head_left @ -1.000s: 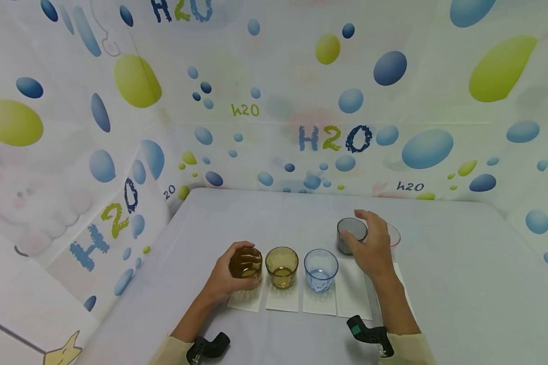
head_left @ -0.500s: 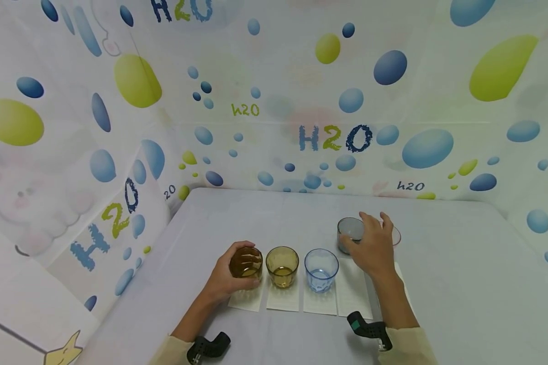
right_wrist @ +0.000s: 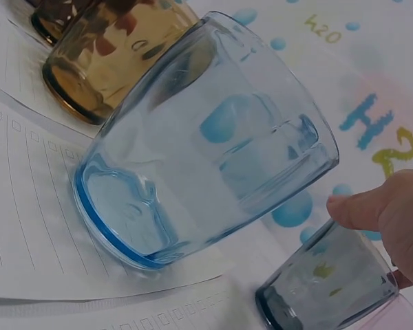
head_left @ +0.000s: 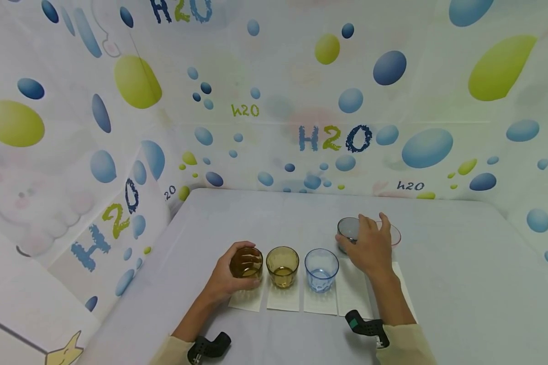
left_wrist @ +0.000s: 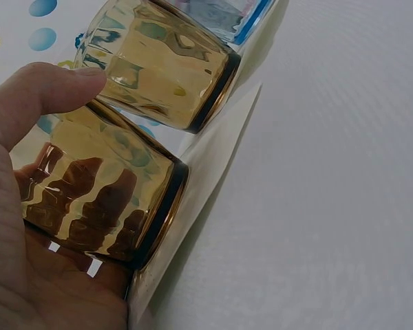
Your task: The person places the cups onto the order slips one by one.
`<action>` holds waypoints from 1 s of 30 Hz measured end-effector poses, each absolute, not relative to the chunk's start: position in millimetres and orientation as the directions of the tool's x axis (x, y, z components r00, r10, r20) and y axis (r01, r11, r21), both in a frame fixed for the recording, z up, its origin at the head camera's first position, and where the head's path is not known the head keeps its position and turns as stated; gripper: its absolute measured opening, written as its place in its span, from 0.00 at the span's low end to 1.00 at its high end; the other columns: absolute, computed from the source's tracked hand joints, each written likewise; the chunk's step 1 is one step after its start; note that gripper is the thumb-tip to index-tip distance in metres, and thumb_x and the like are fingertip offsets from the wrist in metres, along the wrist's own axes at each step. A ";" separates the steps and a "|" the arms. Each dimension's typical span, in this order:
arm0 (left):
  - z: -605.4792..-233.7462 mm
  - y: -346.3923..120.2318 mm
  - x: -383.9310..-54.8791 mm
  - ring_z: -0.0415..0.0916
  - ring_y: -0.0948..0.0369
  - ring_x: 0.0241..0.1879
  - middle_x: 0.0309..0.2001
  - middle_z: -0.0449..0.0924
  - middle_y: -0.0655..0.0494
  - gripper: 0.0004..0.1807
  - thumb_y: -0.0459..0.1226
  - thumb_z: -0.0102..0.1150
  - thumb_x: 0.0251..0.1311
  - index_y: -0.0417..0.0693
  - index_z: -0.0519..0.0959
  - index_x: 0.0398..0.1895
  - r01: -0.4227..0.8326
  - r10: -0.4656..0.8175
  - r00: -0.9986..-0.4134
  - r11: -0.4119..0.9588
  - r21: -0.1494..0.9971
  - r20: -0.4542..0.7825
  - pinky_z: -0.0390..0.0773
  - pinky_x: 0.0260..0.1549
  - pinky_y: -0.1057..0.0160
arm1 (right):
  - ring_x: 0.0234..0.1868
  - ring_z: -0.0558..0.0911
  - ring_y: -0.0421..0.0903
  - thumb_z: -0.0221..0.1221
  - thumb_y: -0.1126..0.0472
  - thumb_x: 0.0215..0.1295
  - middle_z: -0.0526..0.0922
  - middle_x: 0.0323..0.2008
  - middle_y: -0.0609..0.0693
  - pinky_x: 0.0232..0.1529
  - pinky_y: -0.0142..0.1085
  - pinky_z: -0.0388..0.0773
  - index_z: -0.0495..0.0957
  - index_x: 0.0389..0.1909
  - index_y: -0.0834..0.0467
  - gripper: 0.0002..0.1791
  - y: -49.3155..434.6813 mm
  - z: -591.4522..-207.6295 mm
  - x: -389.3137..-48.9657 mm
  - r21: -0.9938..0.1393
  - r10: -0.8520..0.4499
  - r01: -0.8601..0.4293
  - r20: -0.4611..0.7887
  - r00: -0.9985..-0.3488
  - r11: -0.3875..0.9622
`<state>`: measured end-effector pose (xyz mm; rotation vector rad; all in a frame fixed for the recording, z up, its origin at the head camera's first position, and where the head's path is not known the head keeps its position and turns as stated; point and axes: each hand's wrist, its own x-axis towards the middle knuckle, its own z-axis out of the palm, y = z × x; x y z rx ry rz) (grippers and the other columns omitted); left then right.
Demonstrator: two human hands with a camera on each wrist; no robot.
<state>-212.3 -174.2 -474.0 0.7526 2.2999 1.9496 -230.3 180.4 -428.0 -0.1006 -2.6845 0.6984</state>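
Note:
My left hand grips the leftmost brown-amber glass, thumb on its near side and fingers round the back. Beside it stands a lighter amber glass, then a clear blue glass. Farther back on the right, my right hand holds a smoky grey glass. The right wrist view has the thumb at the rim of that glass, fingers on the opposite side and partly hidden. A pink-rimmed glass shows from behind the right hand.
White paper strips lie in a row under and in front of the glasses, printed with lines and small boxes in the right wrist view. A white cloth covers the table. Behind it hangs a dotted backdrop lettered H2O.
My right hand's fingers have shifted on the grey glass: they spread at the far side, and the thumb moved left and outward along its near side. The left hand and other glasses stay put.

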 end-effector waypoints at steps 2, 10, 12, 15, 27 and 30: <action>-473.9 -174.1 -212.4 0.74 0.44 0.58 0.59 0.76 0.45 0.42 0.28 0.75 0.47 0.53 0.69 0.68 0.336 0.380 -0.882 0.094 0.937 0.278 0.77 0.57 0.54 | 0.76 0.49 0.70 0.69 0.46 0.61 0.71 0.66 0.71 0.71 0.67 0.50 0.64 0.69 0.74 0.47 180.2 -428.2 -230.4 -0.477 0.160 -0.014 0.323 -0.933 0.879; -476.3 -174.9 -213.4 0.75 0.44 0.58 0.59 0.76 0.44 0.43 0.29 0.75 0.49 0.41 0.66 0.70 0.342 0.387 -0.879 0.107 0.934 0.278 0.78 0.56 0.54 | 0.76 0.50 0.70 0.68 0.47 0.63 0.70 0.66 0.73 0.72 0.66 0.49 0.64 0.69 0.76 0.46 177.3 -428.1 -229.0 -0.455 0.175 0.022 0.297 -0.939 0.890; -476.5 -175.0 -213.7 0.75 0.44 0.58 0.59 0.76 0.44 0.43 0.29 0.75 0.49 0.40 0.65 0.70 0.344 0.389 -0.878 0.106 0.933 0.280 0.78 0.56 0.54 | 0.76 0.50 0.70 0.68 0.48 0.63 0.71 0.65 0.73 0.73 0.66 0.49 0.64 0.69 0.76 0.46 176.9 -428.4 -229.5 -0.459 0.177 0.020 0.301 -0.937 0.888; -476.5 -175.4 -214.0 0.75 0.44 0.58 0.59 0.76 0.44 0.44 0.29 0.76 0.49 0.39 0.65 0.70 0.352 0.387 -0.876 0.105 0.930 0.288 0.78 0.56 0.55 | 0.75 0.51 0.70 0.69 0.48 0.62 0.71 0.65 0.73 0.73 0.65 0.50 0.65 0.68 0.76 0.45 176.5 -428.8 -229.9 -0.470 0.177 0.007 0.318 -0.932 0.883; -476.4 -175.8 -213.3 0.75 0.45 0.58 0.59 0.76 0.43 0.42 0.29 0.75 0.49 0.44 0.67 0.69 0.357 0.386 -0.875 0.107 0.928 0.292 0.78 0.56 0.54 | 0.73 0.56 0.66 0.71 0.47 0.58 0.73 0.63 0.71 0.69 0.63 0.60 0.68 0.67 0.74 0.45 176.6 -428.7 -228.5 -0.542 0.215 -0.021 0.368 -0.905 0.840; -475.9 -175.7 -213.4 0.75 0.44 0.58 0.59 0.76 0.43 0.41 0.29 0.75 0.49 0.47 0.68 0.68 0.362 0.386 -0.875 0.116 0.925 0.294 0.77 0.56 0.55 | 0.71 0.59 0.64 0.72 0.47 0.57 0.74 0.63 0.70 0.66 0.63 0.64 0.70 0.66 0.72 0.45 176.2 -428.5 -228.1 -0.567 0.231 -0.027 0.377 -0.897 0.823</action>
